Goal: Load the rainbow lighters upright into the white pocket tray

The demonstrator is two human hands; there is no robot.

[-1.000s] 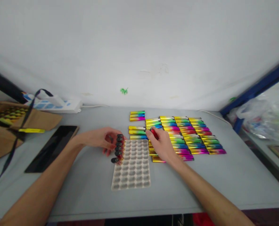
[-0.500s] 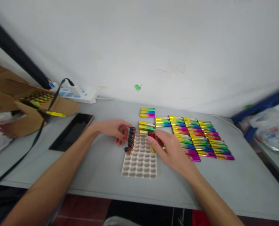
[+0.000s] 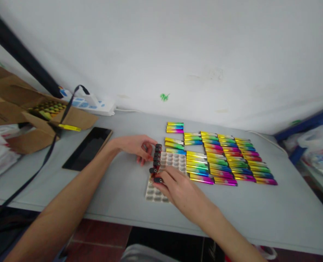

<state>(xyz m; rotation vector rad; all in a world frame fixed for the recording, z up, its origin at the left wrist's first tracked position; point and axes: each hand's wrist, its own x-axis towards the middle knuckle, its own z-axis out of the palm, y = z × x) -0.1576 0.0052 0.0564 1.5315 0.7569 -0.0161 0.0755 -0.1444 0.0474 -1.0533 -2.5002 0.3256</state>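
Observation:
A pale tray with rows of oval pockets lies on the table in front of me. Along its left edge stands a column of upright lighters with black tops. My left hand is at the column's far end, fingers curled, index finger and thumb against the lighters. My right hand is over the tray's near half, pinching a black-topped lighter close to the column's near end. That lighter's lower part is hidden by my fingers. Rainbow-coloured lighters lie flat in stacked columns right of the tray.
A dark phone-like slab lies to the left. Behind it are an open cardboard box with many lighters inside, a single yellow lighter, a white power strip and a dark strap. Plastic bags are at far right.
My right hand has moved left and nearer to me with its lighter, from the tray's right side to the column's near end. My left hand stays at the column. The view has shifted slightly.

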